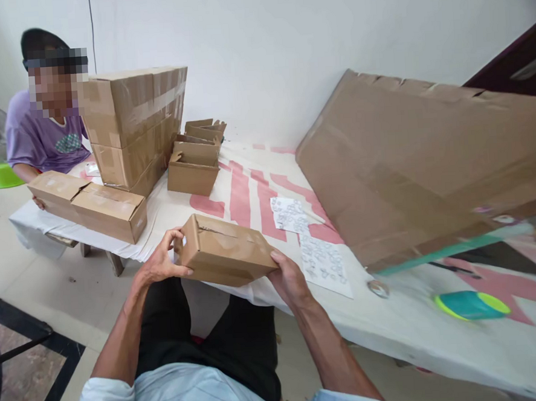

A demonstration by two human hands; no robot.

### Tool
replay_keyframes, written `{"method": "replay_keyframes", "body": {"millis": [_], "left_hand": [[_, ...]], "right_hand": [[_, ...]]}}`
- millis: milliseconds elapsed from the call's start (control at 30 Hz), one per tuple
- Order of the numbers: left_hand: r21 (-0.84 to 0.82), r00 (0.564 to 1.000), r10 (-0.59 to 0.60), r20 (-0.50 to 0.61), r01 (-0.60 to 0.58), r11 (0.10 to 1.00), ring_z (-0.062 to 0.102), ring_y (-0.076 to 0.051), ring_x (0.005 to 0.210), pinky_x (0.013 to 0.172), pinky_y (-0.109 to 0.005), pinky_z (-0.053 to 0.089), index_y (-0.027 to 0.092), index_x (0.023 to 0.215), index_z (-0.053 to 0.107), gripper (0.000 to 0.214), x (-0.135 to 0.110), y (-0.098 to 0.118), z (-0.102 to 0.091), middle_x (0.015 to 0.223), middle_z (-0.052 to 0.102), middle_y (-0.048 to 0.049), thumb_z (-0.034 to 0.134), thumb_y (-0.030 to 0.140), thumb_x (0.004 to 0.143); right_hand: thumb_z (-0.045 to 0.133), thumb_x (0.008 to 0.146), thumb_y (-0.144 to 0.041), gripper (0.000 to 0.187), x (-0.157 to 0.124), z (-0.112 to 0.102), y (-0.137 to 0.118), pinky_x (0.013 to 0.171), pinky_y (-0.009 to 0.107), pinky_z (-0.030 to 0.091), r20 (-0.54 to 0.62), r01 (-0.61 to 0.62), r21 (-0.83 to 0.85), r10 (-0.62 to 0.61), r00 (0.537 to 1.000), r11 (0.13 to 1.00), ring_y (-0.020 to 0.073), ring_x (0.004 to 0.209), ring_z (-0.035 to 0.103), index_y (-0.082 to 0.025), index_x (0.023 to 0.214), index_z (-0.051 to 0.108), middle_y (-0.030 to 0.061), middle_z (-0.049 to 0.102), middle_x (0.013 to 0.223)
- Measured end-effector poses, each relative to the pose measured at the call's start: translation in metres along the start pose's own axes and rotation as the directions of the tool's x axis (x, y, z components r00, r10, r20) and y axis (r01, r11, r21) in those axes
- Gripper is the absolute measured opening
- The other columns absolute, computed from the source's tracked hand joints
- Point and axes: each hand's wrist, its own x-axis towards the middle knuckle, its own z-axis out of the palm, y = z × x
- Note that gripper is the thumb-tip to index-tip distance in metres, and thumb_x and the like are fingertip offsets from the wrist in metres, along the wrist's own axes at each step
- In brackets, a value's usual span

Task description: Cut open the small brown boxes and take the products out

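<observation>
Both hands are clamped on one small cardboard box (225, 248), one at each end: left hand (163, 262) with fingers curled over the end, right hand (288, 278) pressed to the opposite end. The box is rectangular, plain brown, flaps closed, with a slot in its top. It is held at the near edge of the table (412, 331); contact with the cloth cannot be confirmed. The cloth is white with red shapes. Two printed paper sheets (323, 259) lie just beside the right hand. Further out: one long brown carton (91, 204), one stack of taped cartons (136, 127), a row of small open boxes (192, 170), count unclear, and one large flat cardboard sheet (429, 160). One teal-and-green round dish (472, 304) lies at the right. A second person's purple sleeve (23, 140) shows at the far left.
</observation>
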Motion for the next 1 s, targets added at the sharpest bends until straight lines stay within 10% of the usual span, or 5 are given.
{"method": "replay_keyframes", "body": {"millis": [400,1000], "left_hand": [[0.107,0.979,0.201,-0.021,-0.197,0.974,0.047,-0.040,0.154,0.130,-0.053,0.038,0.024,0.147,0.060,0.091,0.001,0.018,0.026,0.160,0.052,-0.0174,0.099,0.043,0.067],[0.114,0.982,0.179,-0.059,-0.171,0.979,0.045,-0.040,0.155,0.128,-0.054,0.039,0.024,0.138,0.060,0.083,-0.010,0.017,0.029,0.162,0.049,-0.0188,0.098,0.033,0.065]], "right_hand": [[0.077,0.078,-0.056,0.043,0.009,-0.019,0.008,0.078,0.036,0.062,-0.020,-0.044,0.065,0.046,0.999,0.997,0.0288,0.101,0.076,-0.025,0.108,0.081,0.0034,0.085,0.111],[0.078,0.078,-0.060,0.045,0.008,-0.017,0.011,0.078,0.036,0.061,-0.025,-0.004,0.035,0.005,1.000,0.999,0.0270,0.097,0.076,-0.024,0.106,0.080,0.0039,0.084,0.103]]}}
